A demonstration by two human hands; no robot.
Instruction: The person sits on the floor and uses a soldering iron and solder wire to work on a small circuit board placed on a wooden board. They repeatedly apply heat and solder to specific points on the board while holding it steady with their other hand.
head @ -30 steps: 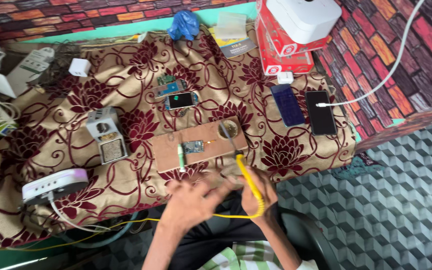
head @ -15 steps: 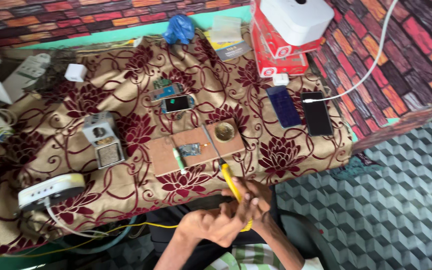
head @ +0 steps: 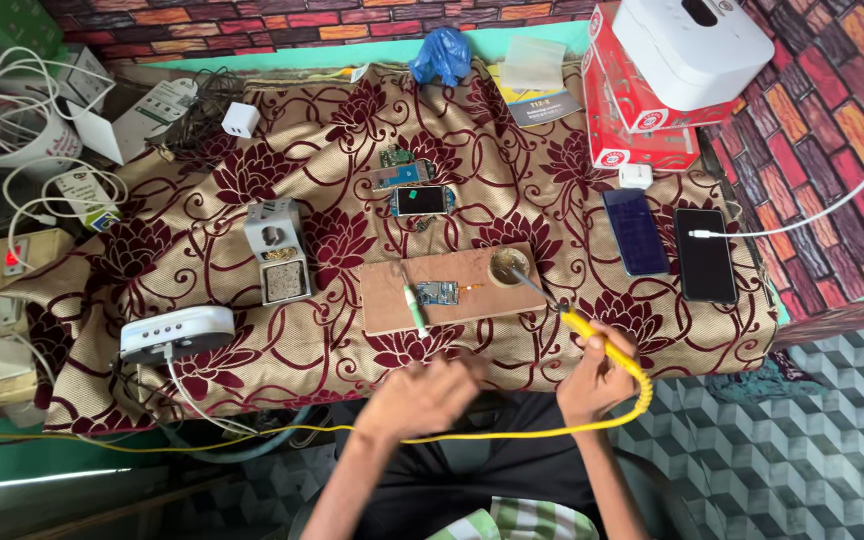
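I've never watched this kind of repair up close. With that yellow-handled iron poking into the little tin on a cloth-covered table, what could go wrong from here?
The right hand holds the soldering iron, its tip in the small tin above the patterned cloth; if it is hot, a slip might scorch the fabric. Its yellow cord runs beneath the blurred left hand, so a snag could jerk the tip towards the circuit board.

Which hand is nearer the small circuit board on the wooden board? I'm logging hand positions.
Left. The left hand hovers just below the circuit board; the right hand, holding the yellow soldering iron, is farther right.
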